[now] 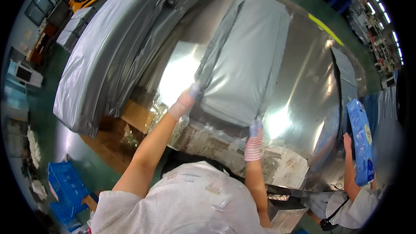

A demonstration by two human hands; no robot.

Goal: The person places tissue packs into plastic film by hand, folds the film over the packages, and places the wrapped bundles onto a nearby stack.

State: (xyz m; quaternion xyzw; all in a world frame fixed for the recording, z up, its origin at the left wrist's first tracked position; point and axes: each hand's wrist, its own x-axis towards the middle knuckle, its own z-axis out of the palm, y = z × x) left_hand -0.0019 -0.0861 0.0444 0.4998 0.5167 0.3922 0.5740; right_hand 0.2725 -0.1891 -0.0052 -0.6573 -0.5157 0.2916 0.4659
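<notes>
A long, flat grey plastic bag [245, 65] lies lengthwise on the shiny metal table [299, 78], with a folded flap along its left side. What it holds, if anything, is hidden. My left hand [185, 100], in a pale pink glove with greyish fingertips, is closed on the bag's near left edge. At the near right corner, my right hand [254, 141], in a pink-and-white striped glove, is closed on the plastic. The fingertips of both hands are partly hidden in the film.
Large grey-wrapped bundles [108, 47] stand along the left. Brown cardboard [117, 143] sits below them. At the right, a co-worker's arm [349, 164] is beside a long blue package [359, 138]. Blue crates [67, 186] stand on the floor at lower left. Worn tape [290, 167] covers the table's near edge.
</notes>
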